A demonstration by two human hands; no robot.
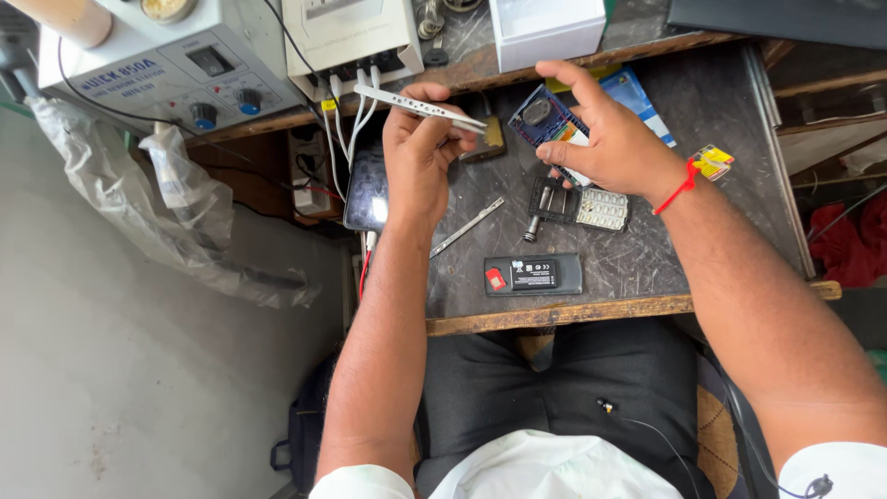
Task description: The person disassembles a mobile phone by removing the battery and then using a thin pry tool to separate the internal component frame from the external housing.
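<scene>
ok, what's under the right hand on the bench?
Under the right hand, a blue phone board is pinched in the fingers. Below it on the bench lies a black phone frame with its keypad. The palm hides the board's lower end and part of the frame.

White short sleeves, dark trousers, red thread [681, 188] on right wrist, bare forearms.

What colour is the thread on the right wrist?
Red thread, tied around the right wrist; head view shows it.
</scene>
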